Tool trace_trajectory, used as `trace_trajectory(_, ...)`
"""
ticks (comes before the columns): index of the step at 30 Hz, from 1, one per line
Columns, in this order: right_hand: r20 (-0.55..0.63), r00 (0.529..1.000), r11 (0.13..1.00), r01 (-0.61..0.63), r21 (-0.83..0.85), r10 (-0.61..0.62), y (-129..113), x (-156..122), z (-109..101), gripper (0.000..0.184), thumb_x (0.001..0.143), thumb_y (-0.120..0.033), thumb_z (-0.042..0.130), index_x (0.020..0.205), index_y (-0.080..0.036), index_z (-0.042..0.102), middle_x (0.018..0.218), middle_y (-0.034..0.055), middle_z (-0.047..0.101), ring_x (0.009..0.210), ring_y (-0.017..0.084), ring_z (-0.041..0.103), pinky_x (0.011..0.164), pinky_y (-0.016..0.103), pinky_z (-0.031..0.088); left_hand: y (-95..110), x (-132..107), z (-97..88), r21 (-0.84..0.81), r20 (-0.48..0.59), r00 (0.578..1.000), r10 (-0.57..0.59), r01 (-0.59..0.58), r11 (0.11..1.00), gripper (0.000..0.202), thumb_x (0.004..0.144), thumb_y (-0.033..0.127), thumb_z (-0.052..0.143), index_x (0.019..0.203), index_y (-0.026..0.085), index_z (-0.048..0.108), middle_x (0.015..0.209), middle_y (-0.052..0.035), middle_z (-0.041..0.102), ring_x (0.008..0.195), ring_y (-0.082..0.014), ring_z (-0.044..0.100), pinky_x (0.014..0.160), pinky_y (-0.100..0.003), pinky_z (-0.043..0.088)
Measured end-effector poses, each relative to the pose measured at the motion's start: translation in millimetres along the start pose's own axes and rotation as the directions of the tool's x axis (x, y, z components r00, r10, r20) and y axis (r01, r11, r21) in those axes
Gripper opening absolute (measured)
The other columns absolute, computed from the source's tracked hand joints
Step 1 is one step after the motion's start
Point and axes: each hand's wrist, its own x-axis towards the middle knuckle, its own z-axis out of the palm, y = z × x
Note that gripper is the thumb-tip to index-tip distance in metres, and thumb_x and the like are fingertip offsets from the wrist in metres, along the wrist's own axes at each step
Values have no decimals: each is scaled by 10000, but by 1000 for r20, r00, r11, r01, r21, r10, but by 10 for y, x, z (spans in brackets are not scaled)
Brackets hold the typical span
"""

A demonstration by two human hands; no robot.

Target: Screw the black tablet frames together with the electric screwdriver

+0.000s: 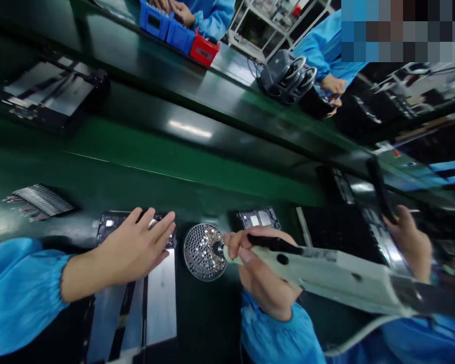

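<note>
My left hand [131, 247] lies with fingers stretched out across the top of an opened tablet [161, 298], whose silvery inside faces up. My right hand [263, 273] is wrapped round a pale electric screwdriver [337, 280] with a black lever along its side. The screwdriver's nose reaches over a round dish of screws [202, 253], perforated like a sieve; whether the bit touches a screw is too small to tell. Just beyond my right hand lies a small dark device part [260, 217], partly hidden.
A fanned stack of thin metallic strips [41, 201] lies at the left. More opened tablets [53, 91] rest on the far belt. Blue bins [180, 35] and a red bin [203, 49] stand across the line by co-workers. At the right, another person's hand [411, 242] holds a dark object.
</note>
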Motion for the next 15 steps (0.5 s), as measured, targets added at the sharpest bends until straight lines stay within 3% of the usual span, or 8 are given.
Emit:
trace_trajectory(3,82,996,999,-39,-24,41,77,-101,124,340,817,-103,660,1099,-293,681,770,-36,577,608,128,610,649,375,555,107,-71,3,-9,-43,999,19,-19,1000,463,976,403,546,1296,84,650,1379,-218,615,1093,-418,644,876,-546,513)
trace_trajectory(8,118,991,998,-56,-21,58,123,-150,250,356,825,-81,631,1114,-284,670,795,-39,559,600,117,606,681,391,556,111,-63,32,-61,-52,999,-16,13,998,559,937,482,609,1279,40,626,1269,-304,640,1050,-410,673,865,-519,525)
trace_trajectory(15,108,991,996,-67,-61,73,112,-149,273,328,822,-92,641,1084,-287,675,757,-42,568,571,119,596,665,395,555,93,-43,7,-203,40,998,-52,59,977,493,999,441,512,1302,62,599,1259,-276,644,1095,-397,657,895,-514,508)
